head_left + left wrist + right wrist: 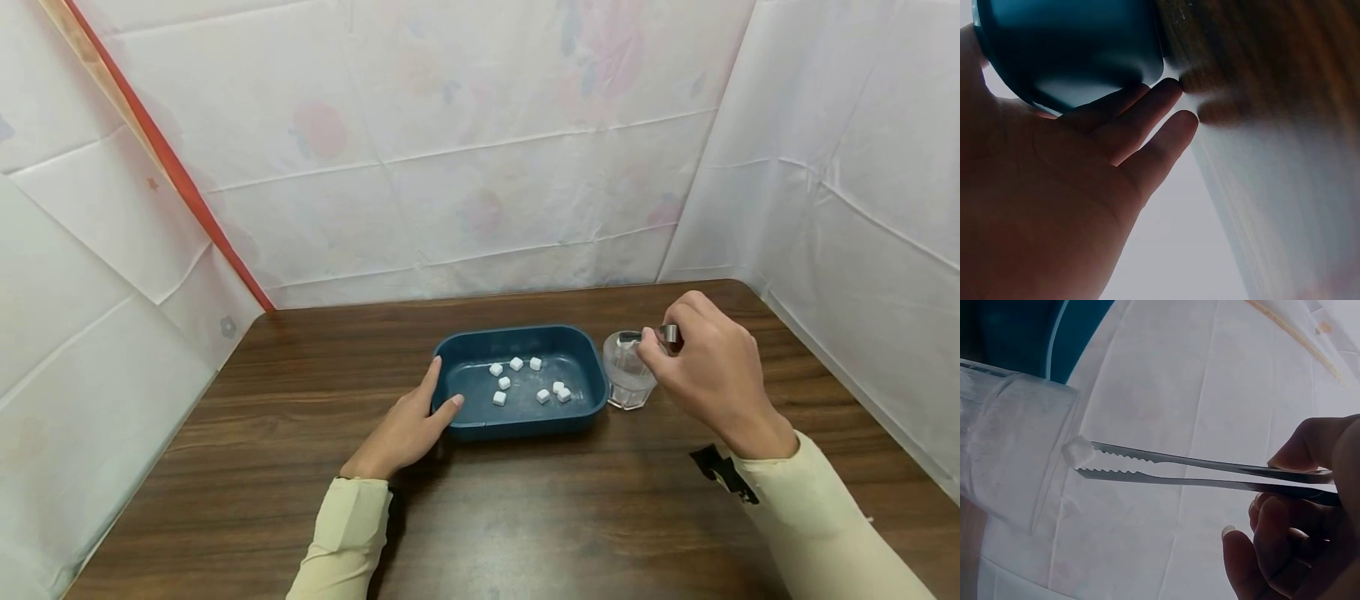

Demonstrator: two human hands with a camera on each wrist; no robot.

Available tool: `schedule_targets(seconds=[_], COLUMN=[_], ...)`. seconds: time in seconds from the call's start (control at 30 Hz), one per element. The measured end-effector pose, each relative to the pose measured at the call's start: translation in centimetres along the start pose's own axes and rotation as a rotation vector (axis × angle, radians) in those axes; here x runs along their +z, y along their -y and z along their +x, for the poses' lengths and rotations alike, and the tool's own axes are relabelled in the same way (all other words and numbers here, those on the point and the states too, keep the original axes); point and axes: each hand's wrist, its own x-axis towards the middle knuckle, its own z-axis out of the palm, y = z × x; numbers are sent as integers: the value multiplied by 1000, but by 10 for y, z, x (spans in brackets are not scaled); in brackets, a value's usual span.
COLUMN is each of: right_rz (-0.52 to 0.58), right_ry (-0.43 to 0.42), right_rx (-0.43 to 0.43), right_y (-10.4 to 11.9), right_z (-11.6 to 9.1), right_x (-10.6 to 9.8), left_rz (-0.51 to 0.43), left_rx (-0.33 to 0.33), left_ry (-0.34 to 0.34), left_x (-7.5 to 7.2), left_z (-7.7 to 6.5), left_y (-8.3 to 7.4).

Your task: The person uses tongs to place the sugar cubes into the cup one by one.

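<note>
My right hand (712, 367) pinches metal tongs (1204, 472) with serrated tips. A white cube (1077, 452) sits at the ends of the tongs, right at the mouth of a clear faceted glass (628, 379). The arms of the tongs stand slightly apart. My left hand (405, 429) rests against the left end of a dark blue tray (517, 429), thumb over its front rim. In the left wrist view, straight fingers (1172, 128) lie along the tray's outer wall. Several white cubes (504, 383) lie scattered on the tray's floor.
The glass stands close beside the tray's right end on a brown wooden table (525, 517). White patterned sheeting (487, 167) hangs behind the table and along both sides. A red strip (172, 162) runs down the sheeting at left.
</note>
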Motion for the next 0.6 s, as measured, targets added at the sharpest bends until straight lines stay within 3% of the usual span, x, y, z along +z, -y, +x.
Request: schedule_targets(seconds=[0.6], right_rz=[-30], right_ry=[200], right_rx=[116], right_y=[-8], right_z=[-6], right_x=[17], left_rz=[-4], left_rx=[18], left_ry=[2], left_x=[-1], left_z=[0], left_y=[1])
